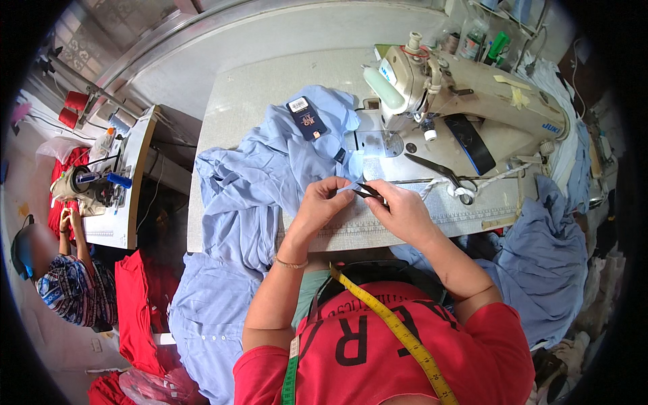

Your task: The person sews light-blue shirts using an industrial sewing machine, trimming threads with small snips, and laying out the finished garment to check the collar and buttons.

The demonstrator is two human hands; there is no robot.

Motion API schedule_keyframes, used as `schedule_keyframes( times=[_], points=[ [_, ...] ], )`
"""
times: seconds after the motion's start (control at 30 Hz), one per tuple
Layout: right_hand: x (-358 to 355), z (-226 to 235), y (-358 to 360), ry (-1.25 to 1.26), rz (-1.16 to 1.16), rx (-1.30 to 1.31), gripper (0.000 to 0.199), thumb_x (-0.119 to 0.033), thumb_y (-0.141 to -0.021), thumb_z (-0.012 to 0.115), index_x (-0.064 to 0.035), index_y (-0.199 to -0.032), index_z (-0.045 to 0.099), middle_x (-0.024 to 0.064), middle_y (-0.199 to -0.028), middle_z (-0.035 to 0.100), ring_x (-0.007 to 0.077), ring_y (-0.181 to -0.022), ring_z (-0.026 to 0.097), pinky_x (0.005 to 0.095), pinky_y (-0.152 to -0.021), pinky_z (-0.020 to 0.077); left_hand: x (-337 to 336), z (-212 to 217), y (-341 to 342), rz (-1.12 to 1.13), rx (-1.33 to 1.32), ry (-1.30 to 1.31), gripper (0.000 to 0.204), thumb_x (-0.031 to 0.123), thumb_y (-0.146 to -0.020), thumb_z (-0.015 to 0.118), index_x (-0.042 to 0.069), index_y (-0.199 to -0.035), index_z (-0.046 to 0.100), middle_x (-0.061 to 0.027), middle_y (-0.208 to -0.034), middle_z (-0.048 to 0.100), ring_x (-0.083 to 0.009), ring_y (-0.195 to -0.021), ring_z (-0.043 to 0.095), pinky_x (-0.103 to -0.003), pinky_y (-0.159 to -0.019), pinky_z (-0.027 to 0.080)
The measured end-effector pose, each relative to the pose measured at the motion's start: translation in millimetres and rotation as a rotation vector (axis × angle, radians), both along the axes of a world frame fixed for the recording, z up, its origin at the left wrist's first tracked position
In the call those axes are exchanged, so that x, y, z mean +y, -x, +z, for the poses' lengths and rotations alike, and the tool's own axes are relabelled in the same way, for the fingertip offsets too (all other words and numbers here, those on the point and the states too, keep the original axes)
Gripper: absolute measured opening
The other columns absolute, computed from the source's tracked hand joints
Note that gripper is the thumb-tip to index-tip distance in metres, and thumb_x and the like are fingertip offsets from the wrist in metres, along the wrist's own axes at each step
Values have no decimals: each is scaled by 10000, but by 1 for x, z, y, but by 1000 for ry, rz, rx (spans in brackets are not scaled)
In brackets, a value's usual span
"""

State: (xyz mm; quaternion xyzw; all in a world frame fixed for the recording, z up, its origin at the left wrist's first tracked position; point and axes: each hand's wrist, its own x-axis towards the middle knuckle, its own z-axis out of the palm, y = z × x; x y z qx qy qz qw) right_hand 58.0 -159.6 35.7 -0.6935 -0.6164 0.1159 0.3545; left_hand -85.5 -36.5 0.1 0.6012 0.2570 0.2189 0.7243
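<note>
Over the front of the sewing table, my left hand (322,204) pinches a small edge of light blue cloth (349,187). My right hand (405,214) is closed round small black thread snips (370,192), whose points reach to the cloth beside my left fingertips. The light blue shirt (250,169) lies crumpled to the left of my hands and hangs over the front edge. On it rests a dark card tag (306,118). A small dark label (340,155) shows near the lit needle plate. Whether the snips' blades touch the cloth, I cannot tell.
A sewing machine (472,88) stands at the back right. Black scissors (439,169), a phone (470,144) and a white cloth strip (442,183) lie nearby. Blue garments (540,263) heap at right. A yellow tape measure (398,324) hangs over me. Another person (74,290) sits at the left machine.
</note>
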Motion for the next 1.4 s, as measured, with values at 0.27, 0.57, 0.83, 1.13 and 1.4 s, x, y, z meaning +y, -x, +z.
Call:
schedule_keyframes(
  times=[0.27, 0.57, 0.83, 1.13, 1.4],
  points=[
    [0, 0, 1, -13, -15, -45, 202, -184, -852, 577, -74, -1020, 553, 137, -860, 628, 337, -750, 617, 421, -620, 488, 1, -1, 1, 9, 29, 13, 138, 107, -853, 625, 3, -942, 649, 68, -774, 575, 9, -640, 442, -152, -549, 336],
    [-1, -3, 1, -24, -23, -92, 205, -177, -851, 575, -61, -1018, 550, 145, -858, 629, 338, -742, 619, 423, -620, 491, 0, -1, 0, 9, 20, -4, 135, 109, -857, 621, 2, -935, 649, 67, -783, 579, 10, -652, 447, -149, -560, 344],
    [-2, -7, 1, -61, -36, -185, 222, -178, -843, 587, -60, -1028, 553, 138, -854, 629, 325, -713, 624, 418, -615, 495, 1, 3, 1, -10, 30, 39, 152, 152, -890, 600, 9, -899, 650, 84, -700, 524, 10, -586, 397, -161, -505, 294],
    [-2, -10, 4, -90, -61, -290, 222, -172, -836, 593, -65, -1027, 560, 119, -845, 627, 305, -668, 622, 403, -598, 494, -1, -3, -3, 44, 11, 34, 179, 181, -910, 585, 17, -872, 648, 94, -664, 492, 12, -550, 363, -165, -476, 261],
    [2, -24, 2, -220, -50, -216, 208, -163, -831, 600, -69, -1016, 575, 104, -792, 610, 298, -641, 609, 395, -584, 483, -2, 5, -2, 27, 14, 39, 187, 188, -914, 579, 24, -846, 638, 93, -646, 485, 11, -529, 358, -171, -459, 257]
  ],
)
